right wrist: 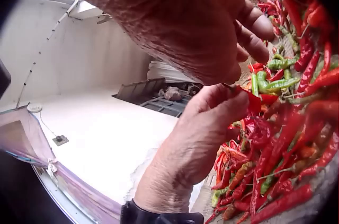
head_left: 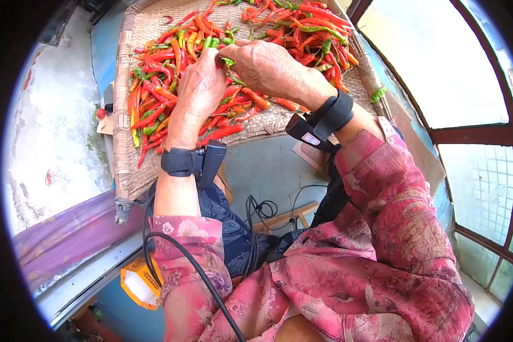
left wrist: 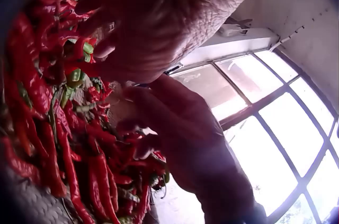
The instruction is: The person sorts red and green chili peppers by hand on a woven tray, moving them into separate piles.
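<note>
In the head view, my left hand (head_left: 202, 85) and right hand (head_left: 268, 65) meet over a heap of chili peppers (head_left: 159, 85). Thumb and forefinger of the left hand (right wrist: 185, 144) pinch a red chili pepper (right wrist: 254, 103), as the right wrist view shows. At its stem end, the thumb and forefinger of the right hand (right wrist: 180, 28) close in on the short stem, while the other fingers stay loosely bent. Green chili peppers (right wrist: 278, 78) lie among the red ones just beyond the fingertips.
A shallow woven tray (head_left: 122, 108) carries the peppers, with a second heap (head_left: 319, 40) at its right. Black cables (head_left: 256, 208) hang below it. Windows (head_left: 439, 62) stand at the right, a white wall (head_left: 57, 131) and purple cloth (head_left: 74, 228) at the left.
</note>
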Tool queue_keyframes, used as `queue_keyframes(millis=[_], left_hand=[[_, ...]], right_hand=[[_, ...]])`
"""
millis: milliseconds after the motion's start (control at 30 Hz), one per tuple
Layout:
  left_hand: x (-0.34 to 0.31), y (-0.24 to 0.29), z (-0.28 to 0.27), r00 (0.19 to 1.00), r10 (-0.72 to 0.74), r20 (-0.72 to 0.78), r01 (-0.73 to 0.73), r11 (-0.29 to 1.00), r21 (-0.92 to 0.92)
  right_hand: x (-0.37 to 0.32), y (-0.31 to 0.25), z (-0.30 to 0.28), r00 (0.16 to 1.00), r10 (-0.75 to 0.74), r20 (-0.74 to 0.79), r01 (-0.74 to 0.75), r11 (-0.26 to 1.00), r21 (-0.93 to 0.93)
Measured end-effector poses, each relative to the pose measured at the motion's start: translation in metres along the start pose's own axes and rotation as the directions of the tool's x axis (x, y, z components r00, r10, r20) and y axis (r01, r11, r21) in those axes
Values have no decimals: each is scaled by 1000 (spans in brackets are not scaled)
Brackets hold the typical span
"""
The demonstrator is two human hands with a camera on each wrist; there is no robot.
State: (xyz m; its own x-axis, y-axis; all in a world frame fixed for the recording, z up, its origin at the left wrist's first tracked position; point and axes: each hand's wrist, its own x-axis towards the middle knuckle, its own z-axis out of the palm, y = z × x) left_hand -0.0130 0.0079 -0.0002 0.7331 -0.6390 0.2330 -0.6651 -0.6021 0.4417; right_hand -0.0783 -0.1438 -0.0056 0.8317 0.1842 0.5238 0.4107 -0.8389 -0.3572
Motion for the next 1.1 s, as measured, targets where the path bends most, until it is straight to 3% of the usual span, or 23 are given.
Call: queue_keyframes(millis=[33, 100, 167, 300, 333, 400, 467, 500, 567, 600, 633, 700, 767, 800, 833, 900, 967, 1033, 1100], left_hand=[[0, 7, -4, 996, -82, 33, 81, 997, 18], [0, 4, 0, 1000, -22, -16, 22, 1000, -23], [1, 8, -1, 993, 54, -104, -60, 996, -61], [6, 15, 4, 990, 79, -117, -94, 988, -125], [6, 16, 6, 990, 77, -117, -91, 988, -126], [6, 15, 11, 973, 134, -190, -188, 935, -299], [8, 14, 15, 964, 168, -207, -217, 945, -246], [10, 14, 17, 953, 199, -227, -245, 950, -194], [11, 16, 16, 978, 151, -147, -180, 961, -209], [11, 14, 16, 977, 162, -136, -181, 974, -138], [12, 11, 16, 977, 175, -124, -184, 981, -66], [9, -5, 19, 980, 179, -82, -187, 976, -111], [0, -16, 23, 945, 327, -31, -286, 865, 412], [-2, -15, 22, 971, 234, 58, -236, 875, 423], [-1, -15, 22, 969, 238, 58, -240, 874, 423], [0, -18, 22, 962, 116, 246, -213, 882, 419], [3, -21, 26, 957, 151, 249, -251, 861, 442], [5, -22, 27, 954, 118, 274, -236, 863, 448], [3, -15, 21, 969, 154, 191, -223, 879, 422]], right_hand=[[2, -2, 4, 1000, 22, 2, -22, 1000, 7], [7, -4, 5, 987, 158, 6, -158, 981, 113], [10, -3, -1, 981, 175, -83, -143, 944, 298], [9, -3, -8, 942, 300, -152, -236, 912, 336], [9, -4, -12, 941, 294, -168, -231, 920, 317], [11, -3, -14, 939, 289, -187, -226, 927, 299], [11, 3, -14, 907, 279, -316, -165, 925, 342], [12, -4, -30, 878, 470, -91, -374, 792, 482], [20, -4, -47, 862, 461, -212, -234, 733, 638], [19, 0, -51, 809, 567, -154, -228, 544, 807], [19, 5, -61, 747, 647, -153, -306, 539, 785], [17, 15, -81, 665, 714, -218, -328, 542, 774], [9, 56, -83, 658, 592, -466, -292, 770, 567], [9, 61, -89, 614, 601, -512, -467, 799, 377], [8, 65, -90, 611, 601, -515, -468, 799, 376], [5, 67, -89, 607, 494, -622, -473, 854, 216], [5, 64, -85, 602, 454, -657, -481, 863, 155], [8, 45, -81, 666, 373, -646, -342, 922, 180], [7, 27, -75, 860, 311, -404, -247, 948, 203]])
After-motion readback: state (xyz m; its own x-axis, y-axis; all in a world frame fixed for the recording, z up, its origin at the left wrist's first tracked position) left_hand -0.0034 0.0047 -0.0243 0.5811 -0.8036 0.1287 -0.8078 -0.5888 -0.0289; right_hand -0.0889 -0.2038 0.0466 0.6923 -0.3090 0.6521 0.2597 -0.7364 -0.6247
